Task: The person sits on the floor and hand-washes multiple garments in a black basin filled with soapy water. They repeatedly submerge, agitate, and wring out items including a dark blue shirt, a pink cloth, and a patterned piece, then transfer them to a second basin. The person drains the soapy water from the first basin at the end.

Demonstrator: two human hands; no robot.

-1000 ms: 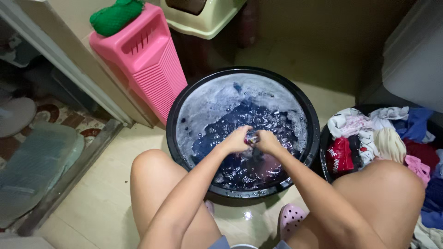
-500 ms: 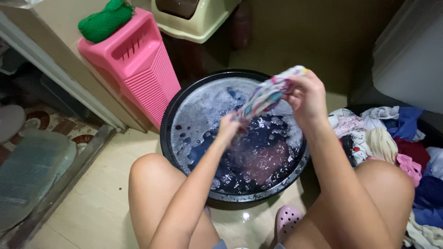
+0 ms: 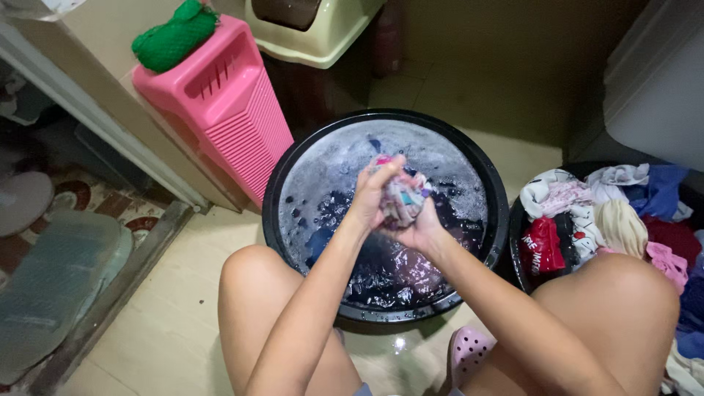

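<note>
Head view looks straight down on a person crouched on a pale tiled floor [image 3: 169,330], both bare knees framing a round black plastic wash basin [image 3: 493,220] filled with foamy grey water and dark soaked laundry. Above the middle of the basin, the left hand [image 3: 372,196] and the right hand [image 3: 422,227] press together around a small bunched-up wet cloth with a pink, white and purple pattern [image 3: 402,196]. Each grip is closed on that cloth: the left fingers wrap over its top and near side, the right hand cups it from below and from the far side. The cloth sits clear of the water, held between the two palms over the suds.

Left of the basin, a pink ribbed plastic washboard [image 3: 224,110] leans tilted against a pale wall edge, its lower end just beside the basin rim. A green mesh scrubber [image 3: 174,38] rests on the washboard's top end. Behind the basin stands a cream plastic bin with a brown lid [image 3: 312,33]. Right of the basin, touching its rim, a second dark tub holds a heap of mixed dry clothes in red, white, pink and blue [image 3: 601,220]. A pink perforated slipper [image 3: 469,350] shows between the legs, near the basin's close edge.
</note>
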